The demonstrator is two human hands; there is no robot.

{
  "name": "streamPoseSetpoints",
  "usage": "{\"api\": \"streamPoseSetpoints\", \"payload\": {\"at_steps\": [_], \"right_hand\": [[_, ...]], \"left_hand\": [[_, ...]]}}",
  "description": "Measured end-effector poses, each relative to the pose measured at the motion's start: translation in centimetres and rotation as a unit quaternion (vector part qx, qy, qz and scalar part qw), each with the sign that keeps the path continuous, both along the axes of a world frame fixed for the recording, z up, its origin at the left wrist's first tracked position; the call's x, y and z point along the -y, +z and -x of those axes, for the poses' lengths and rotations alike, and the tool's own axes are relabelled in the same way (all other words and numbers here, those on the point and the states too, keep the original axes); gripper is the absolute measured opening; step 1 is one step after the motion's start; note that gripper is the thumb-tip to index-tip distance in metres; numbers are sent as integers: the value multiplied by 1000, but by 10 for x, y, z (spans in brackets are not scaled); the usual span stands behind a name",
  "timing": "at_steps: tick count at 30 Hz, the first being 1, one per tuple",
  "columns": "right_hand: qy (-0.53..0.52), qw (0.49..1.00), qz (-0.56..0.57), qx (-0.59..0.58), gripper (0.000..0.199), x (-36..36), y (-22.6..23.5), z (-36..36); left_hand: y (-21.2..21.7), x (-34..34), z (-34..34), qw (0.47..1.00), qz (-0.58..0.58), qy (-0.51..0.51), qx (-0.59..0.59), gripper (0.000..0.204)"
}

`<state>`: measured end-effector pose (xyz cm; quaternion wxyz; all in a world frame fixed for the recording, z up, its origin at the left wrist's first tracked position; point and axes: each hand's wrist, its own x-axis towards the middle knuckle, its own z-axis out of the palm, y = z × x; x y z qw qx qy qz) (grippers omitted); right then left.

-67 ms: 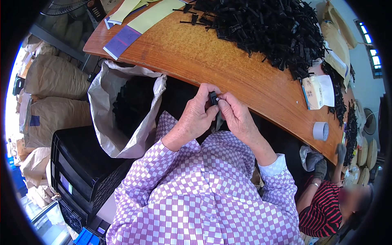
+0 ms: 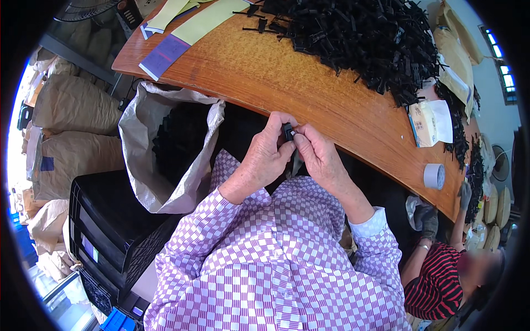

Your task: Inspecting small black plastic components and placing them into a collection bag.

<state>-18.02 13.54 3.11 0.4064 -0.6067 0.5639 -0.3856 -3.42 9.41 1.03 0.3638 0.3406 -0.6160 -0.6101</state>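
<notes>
Checked purple-and-white sleeves fill the near foreground. Left hand (image 2: 264,157) and right hand (image 2: 319,157) meet just below the near edge of the wooden worktop (image 2: 331,105), fingers of both pinched closed on one small black plastic part (image 2: 288,131) held between them, off the worktop surface. Left of the hands: an open pale sack (image 2: 144,149) with dark pieces inside; below it a black crate (image 2: 105,220). On the worktop, further out: a large heap of black plastic parts (image 2: 359,38), yellow and purple paper sheets (image 2: 182,33) at far left. To the right, a tape roll (image 2: 434,176) and a paper packet (image 2: 428,122). Another person in a striped top (image 2: 436,281) sits at lower right.
</notes>
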Motion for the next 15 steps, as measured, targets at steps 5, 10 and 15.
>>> {"api": "streamPoseSetpoints", "payload": {"at_steps": [5, 10, 15], "right_hand": [[-17, 999, 9, -39, 17, 3, -1, -3], [-55, 995, 59, -49, 9, 8, -15, -6], [-74, 993, 47, 74, 14, 7, -15, 0]], "left_hand": [[5, -3, 5, 984, 129, 64, 108, 34], [1, 1, 9, 972, 168, 85, 139, 35], [8, 5, 11, 974, 189, 83, 90, 30]]}}
